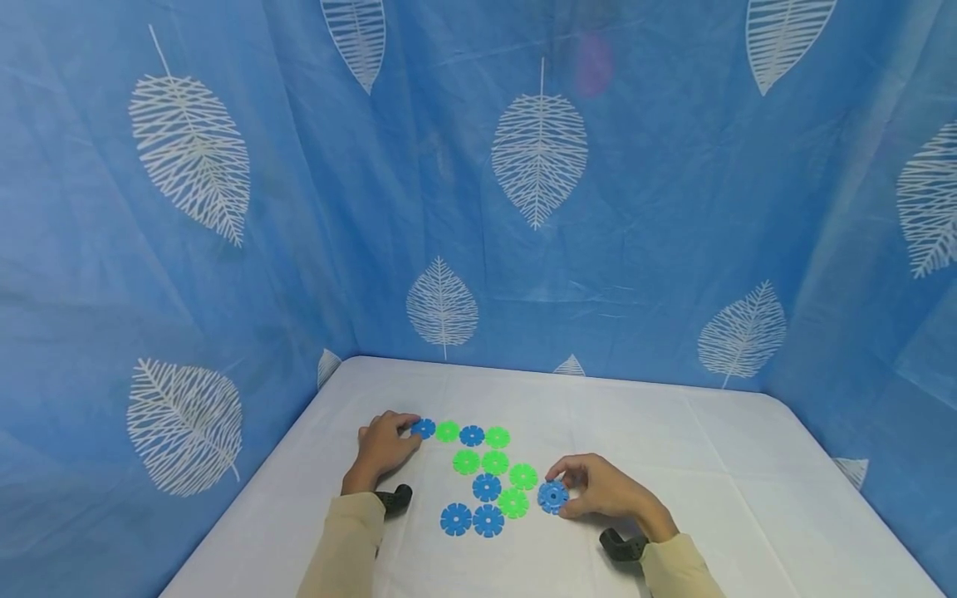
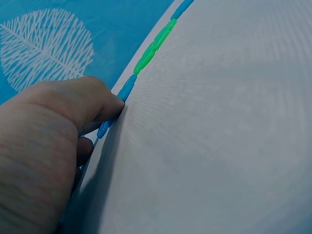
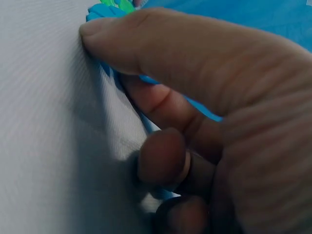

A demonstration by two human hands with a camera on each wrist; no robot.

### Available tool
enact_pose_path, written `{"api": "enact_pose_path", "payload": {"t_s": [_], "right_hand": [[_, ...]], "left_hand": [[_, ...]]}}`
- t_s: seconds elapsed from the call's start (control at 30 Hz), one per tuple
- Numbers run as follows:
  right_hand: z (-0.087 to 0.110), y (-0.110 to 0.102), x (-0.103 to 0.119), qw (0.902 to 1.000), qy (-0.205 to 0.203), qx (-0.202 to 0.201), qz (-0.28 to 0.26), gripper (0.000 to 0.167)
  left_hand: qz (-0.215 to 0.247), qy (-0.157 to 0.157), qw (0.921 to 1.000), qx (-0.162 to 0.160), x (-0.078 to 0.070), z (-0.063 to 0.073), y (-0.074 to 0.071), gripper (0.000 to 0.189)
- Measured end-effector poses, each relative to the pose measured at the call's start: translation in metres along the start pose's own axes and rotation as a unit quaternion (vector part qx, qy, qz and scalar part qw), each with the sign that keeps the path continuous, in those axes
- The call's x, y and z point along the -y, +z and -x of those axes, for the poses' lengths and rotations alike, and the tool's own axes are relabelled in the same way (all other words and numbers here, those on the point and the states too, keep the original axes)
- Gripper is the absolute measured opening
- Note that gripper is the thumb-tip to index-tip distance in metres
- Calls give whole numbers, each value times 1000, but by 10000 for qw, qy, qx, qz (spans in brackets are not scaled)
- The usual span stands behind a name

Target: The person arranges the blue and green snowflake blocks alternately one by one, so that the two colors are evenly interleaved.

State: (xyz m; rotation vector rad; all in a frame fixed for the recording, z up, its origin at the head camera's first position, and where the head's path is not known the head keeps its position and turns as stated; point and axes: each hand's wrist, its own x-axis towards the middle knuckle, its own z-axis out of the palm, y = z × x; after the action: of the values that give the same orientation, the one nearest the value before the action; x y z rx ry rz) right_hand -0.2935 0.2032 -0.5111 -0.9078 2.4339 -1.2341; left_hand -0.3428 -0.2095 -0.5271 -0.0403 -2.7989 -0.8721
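white cloth [image 1: 695, 448] lies under a spread of blue discs [image 1: 487, 487] and green discs [image 1: 495, 463]. the beige left sleeve [image 1: 347, 523] comes in from the near left, and the left hand [image 1: 385, 445] reaches to the far row, knuckles raised and fingertips pointing right; thumb and forefinger are nearly together — pinching the left disc [image 1: 424, 428], a blue one at that row's left end. the right sleeve [image 1: 679, 566] slants in from the near right, with the right hand [image 1: 604, 488] turned left: thumb on the near side, forefinger on the far side, gripping the right disc [image 1: 553, 497], also blue — one disc or a stack, i cannot tell. its other fingers curl under the palm. this disc is apart from the green ones, just right of them.
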Motion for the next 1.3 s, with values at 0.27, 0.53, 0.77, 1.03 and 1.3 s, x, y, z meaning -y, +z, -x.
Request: {"api": "enact_pose_path", "payload": {"t_s": [0.27,0.53,0.77,1.03,1.3], "right_hand": [[-1,-2,-6,9995,-60,90,-305,39],[-1,-5,-9,9980,-294,54,-554,39],[-3,-4,-10,9971,-361,-301,-603,43],[-8,-3,-7,9921,-103,-890,-874,47],[-14,-4,-1,9847,13,-1589,-717,45]], "left_hand": [[64,-9,10000,5,1,-2,2,38],[90,-21,10000,5,0,-3,2,38],[90,-22,10000,22,1,-3,1,38],[56,-21,10000,6,2,-4,2,38],[11,-13,10000,-1,2,-2,3,38]]}}
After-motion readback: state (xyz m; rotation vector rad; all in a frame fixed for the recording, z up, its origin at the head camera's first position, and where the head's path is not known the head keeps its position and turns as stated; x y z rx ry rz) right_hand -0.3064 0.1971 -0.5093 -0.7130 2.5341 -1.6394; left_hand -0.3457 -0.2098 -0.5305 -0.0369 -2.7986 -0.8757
